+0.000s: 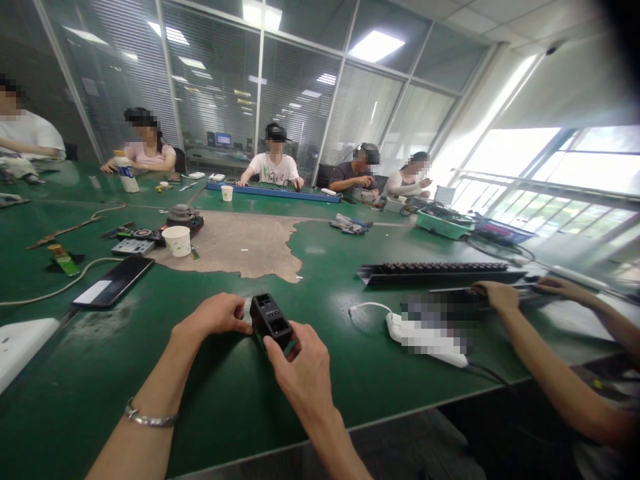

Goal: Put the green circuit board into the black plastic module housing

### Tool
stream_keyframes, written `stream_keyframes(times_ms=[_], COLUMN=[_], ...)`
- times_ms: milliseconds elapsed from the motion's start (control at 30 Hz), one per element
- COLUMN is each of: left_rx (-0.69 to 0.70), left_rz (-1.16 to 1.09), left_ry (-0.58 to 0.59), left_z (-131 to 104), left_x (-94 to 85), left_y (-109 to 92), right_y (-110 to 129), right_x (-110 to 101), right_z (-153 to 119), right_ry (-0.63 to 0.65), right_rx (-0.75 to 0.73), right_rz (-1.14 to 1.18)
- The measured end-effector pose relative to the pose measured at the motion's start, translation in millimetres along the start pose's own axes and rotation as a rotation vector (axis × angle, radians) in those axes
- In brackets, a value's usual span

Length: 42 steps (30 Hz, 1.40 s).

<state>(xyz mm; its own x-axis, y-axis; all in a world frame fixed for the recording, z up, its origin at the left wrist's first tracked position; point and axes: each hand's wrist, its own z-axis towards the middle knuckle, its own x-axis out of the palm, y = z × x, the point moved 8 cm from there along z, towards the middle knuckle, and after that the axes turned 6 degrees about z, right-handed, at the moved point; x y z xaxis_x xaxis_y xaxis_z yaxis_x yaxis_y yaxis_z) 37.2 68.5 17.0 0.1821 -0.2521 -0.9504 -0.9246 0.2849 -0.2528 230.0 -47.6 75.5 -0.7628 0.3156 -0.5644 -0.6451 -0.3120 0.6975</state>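
A black rectangular module (271,316) with socket-like openings on its upper face is tilted just above the green table, with a bit of green board showing beneath it. My right hand (304,360) grips its near end, thumb on the front side and fingers behind. At its far left side is my left hand (220,315), thumb and fingers pinched together around a small pale piece (247,312) that is too small to make out. A silver bracelet circles my left wrist.
Left: a phone (114,283), a paper cup (177,241) and electronic parts. Right: a white power strip (427,339), a black slotted bar (440,272), and a person's arms (533,353) reaching over the table. A brown sheet (240,245) lies ahead; several people sit across the table.
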Motion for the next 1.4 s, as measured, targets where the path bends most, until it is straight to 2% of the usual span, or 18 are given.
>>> stream_keyframes(times_ms=[133, 333, 600, 833, 1233, 1400], left_rx=[0.014, 0.013, 0.052, 0.103, 0.096, 0.082], left_rz=[-0.010, -0.008, -0.045, -0.077, -0.086, -0.074], left_ry=[0.001, -0.009, 0.023, 0.071, 0.073, 0.062], left_z=[-0.6, -0.1, -2.3, -4.0, -4.6, -2.9], left_x=[-0.7, 0.0, 1.3, 3.3, 1.8, 3.7], left_y=[-0.5, 2.5, 0.3, -4.7, -6.6, -4.2], right_y=[4.2, -0.1, -5.1, -15.6, -13.3, -2.8], right_x=[4.2, 7.4, 13.7, 15.4, 12.7, -1.9], right_z=[-4.6, -15.9, -11.6, -14.6, -9.7, -0.4], right_ry=[-0.001, 0.010, 0.056, 0.127, 0.101, 0.048], right_rx=[-0.008, 0.020, 0.030, 0.076, 0.059, 0.006], right_rz=[-0.097, -0.115, -0.205, -0.170, -0.111, -0.022])
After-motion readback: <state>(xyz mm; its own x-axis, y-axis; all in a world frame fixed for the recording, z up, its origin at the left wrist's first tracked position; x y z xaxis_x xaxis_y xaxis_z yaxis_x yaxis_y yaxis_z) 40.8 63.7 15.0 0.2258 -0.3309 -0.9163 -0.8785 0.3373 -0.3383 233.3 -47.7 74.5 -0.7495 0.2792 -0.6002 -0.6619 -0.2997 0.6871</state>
